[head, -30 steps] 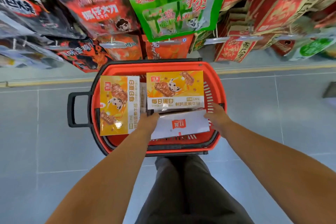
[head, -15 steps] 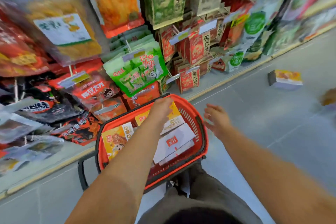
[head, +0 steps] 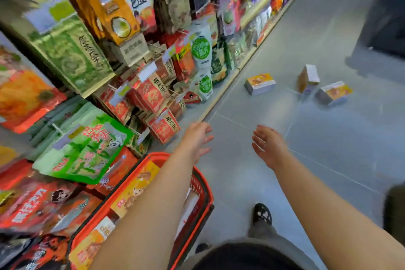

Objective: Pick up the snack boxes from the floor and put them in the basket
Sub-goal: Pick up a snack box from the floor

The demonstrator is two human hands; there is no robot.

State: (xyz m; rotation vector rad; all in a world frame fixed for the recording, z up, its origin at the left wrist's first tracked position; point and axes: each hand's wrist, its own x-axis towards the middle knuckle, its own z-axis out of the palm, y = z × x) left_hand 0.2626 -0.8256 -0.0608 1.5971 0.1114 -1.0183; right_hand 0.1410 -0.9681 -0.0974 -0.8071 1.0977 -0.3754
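Both arms stretch out above the floor point(head: 328, 149). The left grip point(head: 197, 138) and right grip point(head: 268, 147) are spread, fingers loose, holding nothing. Well ahead lie three snack boxes: a flat box point(head: 259, 83) near the shelf point(head: 221, 96) edge, an upright box point(head: 308, 78), and a tilted box point(head: 333, 93) just beside it. The red basket point(head: 203, 184), under the left forearm, holds yellow boxes point(head: 135, 184).

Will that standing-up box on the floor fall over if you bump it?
Probably: the upright box stands on a narrow end, so a nudge would likely tip it. It looks like stiff, flat-sided cardboard, so it should keep its shape, not roll.
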